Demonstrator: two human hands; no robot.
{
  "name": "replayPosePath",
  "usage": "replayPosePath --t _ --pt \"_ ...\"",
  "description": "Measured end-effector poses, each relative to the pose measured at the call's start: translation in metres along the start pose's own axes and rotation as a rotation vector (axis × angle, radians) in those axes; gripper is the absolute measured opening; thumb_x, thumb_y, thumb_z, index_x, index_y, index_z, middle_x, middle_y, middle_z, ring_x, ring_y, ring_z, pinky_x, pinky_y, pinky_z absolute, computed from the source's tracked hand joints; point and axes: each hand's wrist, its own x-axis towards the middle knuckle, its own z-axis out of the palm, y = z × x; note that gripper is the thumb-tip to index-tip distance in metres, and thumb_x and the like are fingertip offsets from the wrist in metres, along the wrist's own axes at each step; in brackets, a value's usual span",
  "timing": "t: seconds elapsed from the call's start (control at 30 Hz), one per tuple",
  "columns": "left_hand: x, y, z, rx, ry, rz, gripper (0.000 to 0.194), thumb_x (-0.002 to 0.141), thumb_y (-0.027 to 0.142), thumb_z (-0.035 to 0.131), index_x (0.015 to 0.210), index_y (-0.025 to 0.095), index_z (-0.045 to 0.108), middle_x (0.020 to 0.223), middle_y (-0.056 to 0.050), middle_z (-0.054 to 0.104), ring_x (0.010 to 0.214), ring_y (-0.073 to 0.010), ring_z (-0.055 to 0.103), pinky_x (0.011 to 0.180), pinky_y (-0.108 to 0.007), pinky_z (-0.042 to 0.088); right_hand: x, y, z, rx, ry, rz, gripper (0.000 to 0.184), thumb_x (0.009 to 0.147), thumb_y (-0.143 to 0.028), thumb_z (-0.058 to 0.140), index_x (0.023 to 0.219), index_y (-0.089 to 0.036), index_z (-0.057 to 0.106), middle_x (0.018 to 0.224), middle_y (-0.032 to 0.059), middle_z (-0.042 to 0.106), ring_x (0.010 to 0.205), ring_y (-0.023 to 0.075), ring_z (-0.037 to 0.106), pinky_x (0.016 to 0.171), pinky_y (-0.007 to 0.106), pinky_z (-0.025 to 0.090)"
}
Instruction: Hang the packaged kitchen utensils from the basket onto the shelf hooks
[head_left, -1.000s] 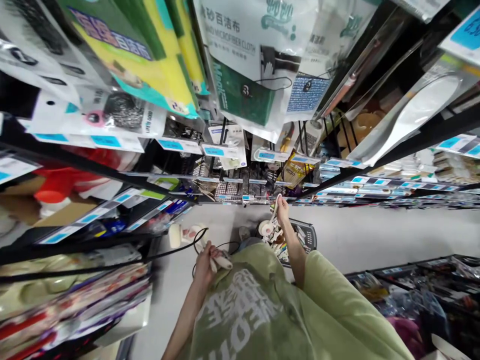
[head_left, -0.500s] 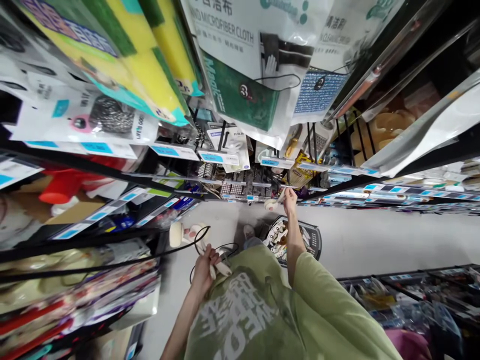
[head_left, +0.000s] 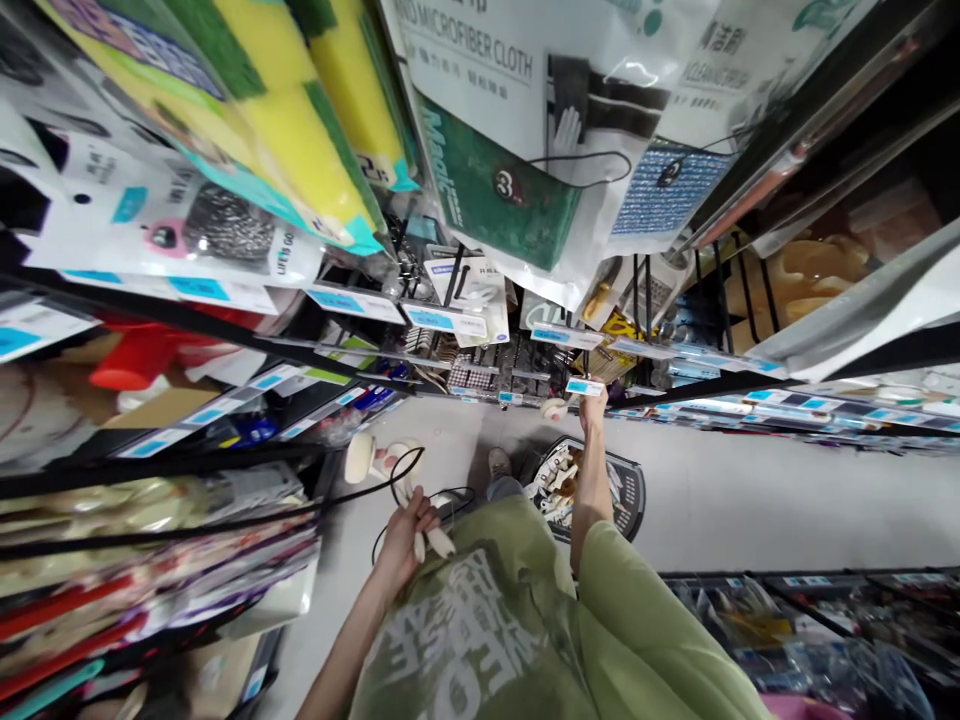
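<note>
My left hand (head_left: 409,535) is closed around the handles of several cream-coloured brushes (head_left: 361,458), held low in front of the shirt. Their pale heads point away to the left and the handle ends (head_left: 435,543) stick out below my fist. My right hand (head_left: 592,405) is stretched out to the lower hooks of the shelf. A similar cream brush (head_left: 555,408) with a rounded head is in its fingers, the handle mostly hidden. A blue-and-white price tag (head_left: 584,387) covers my fingertips, so the exact grip is hidden.
A dark basket (head_left: 630,490) with many packaged goods stands on the floor below my right arm. Packs of sponges (head_left: 285,120) and cleaning cloths (head_left: 502,190) hang close in front. A black cord (head_left: 360,492) loops by my left hand. Shelves (head_left: 825,580) stand behind me.
The price tag at my right fingertips now faces up and covers them. My right hand stays at the hooks with the brush. My left hand keeps its hold; the view has shifted slightly.
</note>
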Motion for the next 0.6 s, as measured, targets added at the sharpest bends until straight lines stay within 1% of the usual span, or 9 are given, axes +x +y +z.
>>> replayPosePath --t 0.13,0.27,0.33,0.43,0.5,0.6 --pt "-0.002 0.001 -0.002 -0.010 0.030 0.009 0.050 0.072 0.027 0.092 0.065 0.020 0.043 0.053 0.012 0.034 0.038 -0.0013 0.029 0.036 -0.015 0.028 0.013 0.000 -0.001 -0.005 0.002 -0.020 0.035 0.063 -0.034 0.074 0.089 -0.021 0.055 0.079 -0.0045 0.071 0.075 0.0121 0.066 0.079 0.025 0.053" --pt "-0.003 0.004 -0.002 0.006 0.068 0.019 0.046 0.076 0.025 0.089 0.064 0.020 0.045 0.053 0.011 0.035 0.038 -0.0019 0.029 0.035 -0.016 0.028 0.015 -0.001 0.000 -0.008 -0.005 -0.030 0.035 0.061 -0.034 0.076 0.088 -0.021 0.056 0.080 -0.0018 0.073 0.077 0.0143 0.068 0.079 0.027 0.053" --pt "-0.002 0.005 -0.003 0.018 0.059 0.014 0.044 0.077 0.026 0.088 0.064 0.019 0.046 0.053 0.011 0.036 0.038 -0.0019 0.031 0.035 -0.016 0.030 0.013 -0.002 0.002 -0.018 -0.019 -0.033 0.037 0.061 -0.033 0.077 0.089 -0.020 0.058 0.082 0.0010 0.075 0.078 0.0164 0.069 0.078 0.028 0.054" --pt "0.001 0.004 -0.003 0.027 0.038 0.010 0.044 0.076 0.025 0.088 0.064 0.019 0.046 0.053 0.011 0.038 0.037 -0.0014 0.031 0.035 -0.016 0.030 0.012 -0.007 0.008 -0.039 -0.038 -0.040 0.036 0.065 -0.036 0.077 0.092 -0.019 0.058 0.087 0.0046 0.077 0.080 0.0177 0.070 0.077 0.029 0.054" --pt "0.004 0.002 -0.002 0.019 0.033 -0.003 0.045 0.074 0.025 0.090 0.066 0.019 0.046 0.054 0.011 0.039 0.038 -0.0013 0.032 0.035 -0.015 0.030 0.013 -0.010 0.011 -0.059 -0.045 -0.045 0.035 0.069 -0.038 0.076 0.091 -0.020 0.056 0.087 0.0045 0.077 0.081 0.0169 0.070 0.076 0.028 0.053" --pt "0.006 -0.001 -0.001 -0.005 0.040 -0.036 0.047 0.070 0.025 0.092 0.069 0.019 0.046 0.054 0.013 0.039 0.038 -0.0015 0.032 0.034 -0.014 0.029 0.019 -0.014 0.014 -0.114 -0.059 -0.040 0.033 0.073 -0.039 0.077 0.088 -0.020 0.055 0.080 0.0010 0.074 0.076 0.0144 0.069 0.073 0.026 0.052"
